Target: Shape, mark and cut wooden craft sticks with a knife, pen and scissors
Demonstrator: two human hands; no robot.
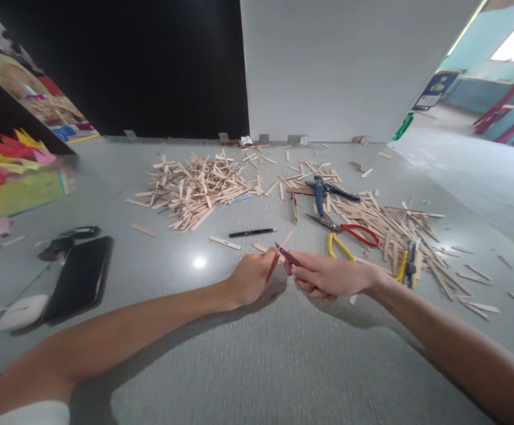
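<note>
My left hand is closed in a pinch on a thin wooden stick that angles up to the right. My right hand is closed around a small red-handled knife, its tip against the stick. Both hands rest low on the grey floor at the centre. A black pen lies just beyond the hands. Red-handled scissors and yellow-handled pliers lie to the right of the knife.
Two heaps of wooden sticks lie ahead, one on the left, one on the right. Blue pliers and a yellow cutter sit among them. A black phone, white mouse and coloured paper lie left. A white board stands behind.
</note>
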